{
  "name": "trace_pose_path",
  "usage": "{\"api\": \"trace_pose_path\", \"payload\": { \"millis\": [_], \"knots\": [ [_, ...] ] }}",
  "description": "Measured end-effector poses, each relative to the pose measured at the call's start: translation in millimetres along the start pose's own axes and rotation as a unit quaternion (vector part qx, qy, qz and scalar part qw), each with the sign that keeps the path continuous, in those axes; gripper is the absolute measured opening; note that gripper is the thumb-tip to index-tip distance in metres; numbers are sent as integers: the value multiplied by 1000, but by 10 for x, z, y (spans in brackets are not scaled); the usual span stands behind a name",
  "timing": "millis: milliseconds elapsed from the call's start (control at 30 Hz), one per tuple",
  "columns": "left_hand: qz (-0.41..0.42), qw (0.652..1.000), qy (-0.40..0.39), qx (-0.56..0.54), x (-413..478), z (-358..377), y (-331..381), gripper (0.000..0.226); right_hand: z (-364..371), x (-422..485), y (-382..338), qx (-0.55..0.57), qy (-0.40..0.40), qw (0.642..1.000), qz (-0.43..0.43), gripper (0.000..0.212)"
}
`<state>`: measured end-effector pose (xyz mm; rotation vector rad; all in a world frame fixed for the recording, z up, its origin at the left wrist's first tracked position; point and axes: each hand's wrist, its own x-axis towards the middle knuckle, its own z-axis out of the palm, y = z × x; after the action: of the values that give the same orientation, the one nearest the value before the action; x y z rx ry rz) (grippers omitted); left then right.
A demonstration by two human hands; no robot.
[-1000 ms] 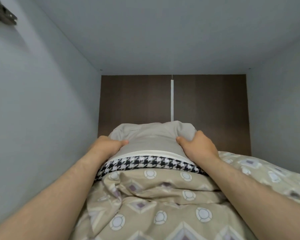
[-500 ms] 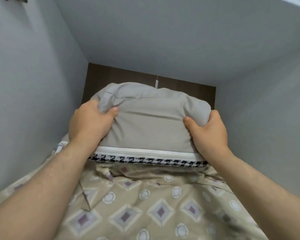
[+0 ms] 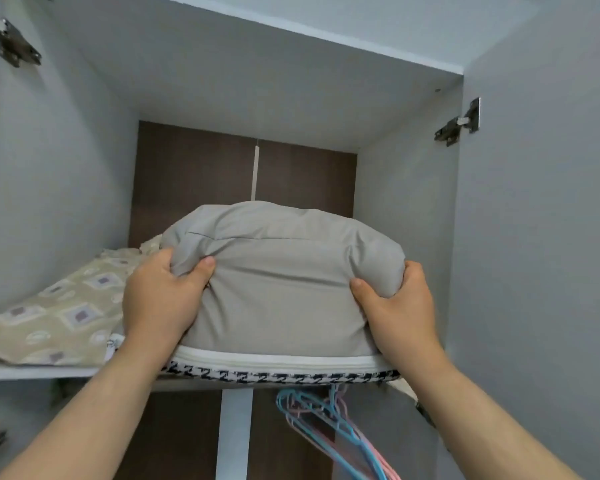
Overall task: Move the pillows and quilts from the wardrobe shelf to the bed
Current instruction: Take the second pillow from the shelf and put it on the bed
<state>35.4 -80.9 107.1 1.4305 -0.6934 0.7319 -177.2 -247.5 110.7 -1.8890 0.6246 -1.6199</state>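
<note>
no readable text, no labels, no brand marks

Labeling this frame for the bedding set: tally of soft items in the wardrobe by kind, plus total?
Grey pillow with houndstooth edge, held in the grip of left hand and right hand: 1
Beige patterned quilt lying on the shelf: 1
Total: 2
Coloured hangers below the shelf are not counted; their number is unclear.

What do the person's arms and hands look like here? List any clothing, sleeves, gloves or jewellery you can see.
Both forearms are bare up to the frame edge, with no sleeves in view. The left hand and right hand wear no gloves; no rings, watch or bracelet show. Nails look short and unpainted.
</note>
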Motion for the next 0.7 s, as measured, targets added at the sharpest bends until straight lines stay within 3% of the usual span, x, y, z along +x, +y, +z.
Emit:
{"api": "trace_pose_path", "payload": {
  "millis": [133, 367, 533, 700],
  "knots": [
    [-18, 999, -15, -29, -683, -224, 236, 25, -529, -533, 57, -9, -3, 1000, 27, 70],
    [-42, 997, -49, -36, -1579, -687, 486, 27, -1249, -1512, 1, 13, 7, 996, 93, 49],
    [-75, 989, -104, -79, -2144, -946, 471, 11, -1544, -2191, 20, -10, 20, 989, 147, 52],
    [-81, 980, -154, -95, -2491, -1131, 280, 23, -1622, -2777, -27, -72, 35, 975, 209, 59]
  ]
}}
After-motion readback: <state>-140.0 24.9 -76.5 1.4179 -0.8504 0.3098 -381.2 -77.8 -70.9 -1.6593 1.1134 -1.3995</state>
